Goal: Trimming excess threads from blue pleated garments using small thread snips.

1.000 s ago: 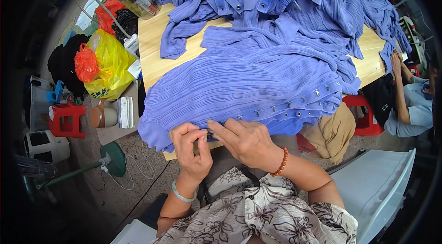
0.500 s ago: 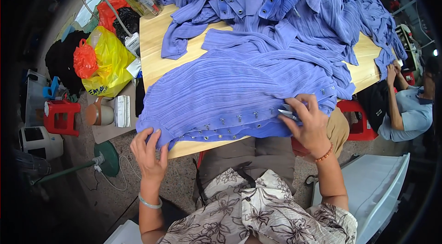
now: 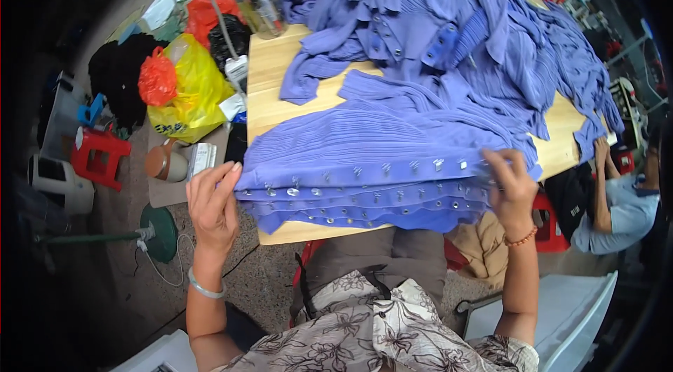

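A periwinkle ribbed cardigan (image 3: 364, 133) lies across the near part of the wooden table. Its front bands (image 3: 336, 181) run left to right in overlapping layers, dotted with several metal eyelets and shiny fasteners. My left hand (image 3: 212, 205) pinches the band's left end between thumb and fingers. At the opposite end my right hand (image 3: 513, 188), slightly blurred, has its fingers bent onto the band. Whether the small snips seen earlier are still in that palm cannot be made out.
More periwinkle knits (image 3: 449, 28) are heaped over the far side of the table (image 3: 280, 67). A jar of tools (image 3: 265, 11) stands at its far left corner. Left are a yellow bag (image 3: 186, 95) and a red stool (image 3: 98, 157). A co-worker (image 3: 617, 204) sits right, near a white bin (image 3: 547, 312).
My left hand has shifted from the fabric's corner to the band's end. My right hand has moved right; its snips no longer show. Another row of fasteners has come into sight.
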Tool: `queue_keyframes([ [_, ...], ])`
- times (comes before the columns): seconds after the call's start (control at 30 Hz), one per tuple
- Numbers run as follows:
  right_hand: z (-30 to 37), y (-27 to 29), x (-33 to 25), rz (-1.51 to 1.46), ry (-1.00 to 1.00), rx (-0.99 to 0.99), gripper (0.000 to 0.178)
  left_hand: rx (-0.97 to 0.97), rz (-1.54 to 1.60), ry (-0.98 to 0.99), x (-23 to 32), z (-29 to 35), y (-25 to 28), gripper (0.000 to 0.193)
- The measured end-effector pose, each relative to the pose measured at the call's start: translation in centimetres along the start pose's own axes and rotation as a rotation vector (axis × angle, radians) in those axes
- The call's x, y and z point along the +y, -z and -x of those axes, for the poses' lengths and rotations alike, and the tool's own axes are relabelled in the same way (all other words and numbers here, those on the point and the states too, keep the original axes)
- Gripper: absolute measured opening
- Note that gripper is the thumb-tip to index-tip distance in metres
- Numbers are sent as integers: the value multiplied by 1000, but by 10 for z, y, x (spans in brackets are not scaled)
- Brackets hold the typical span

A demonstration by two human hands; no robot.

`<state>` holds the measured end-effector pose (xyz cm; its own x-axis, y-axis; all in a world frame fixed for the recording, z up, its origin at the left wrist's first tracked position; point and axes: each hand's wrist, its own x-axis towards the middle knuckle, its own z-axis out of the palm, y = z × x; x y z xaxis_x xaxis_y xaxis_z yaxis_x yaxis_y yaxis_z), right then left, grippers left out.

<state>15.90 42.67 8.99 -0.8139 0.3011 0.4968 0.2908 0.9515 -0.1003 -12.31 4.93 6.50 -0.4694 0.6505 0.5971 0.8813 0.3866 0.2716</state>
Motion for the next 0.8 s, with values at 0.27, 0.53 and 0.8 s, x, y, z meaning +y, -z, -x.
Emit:
queue_keyframes([
  [0.27, -25, 10, 13, -49, -38, -333, 61, -139, 77, 41, -26, 2, -31, 32],
  [0.53, -41, 22, 19, -172, -182, -352, 43, -143, 213, 61, -31, -11, -32, 32],
  [0.8, -57, 23, 41, -205, -83, -202, 32, -213, 259, 35, -14, -14, -25, 30],
])
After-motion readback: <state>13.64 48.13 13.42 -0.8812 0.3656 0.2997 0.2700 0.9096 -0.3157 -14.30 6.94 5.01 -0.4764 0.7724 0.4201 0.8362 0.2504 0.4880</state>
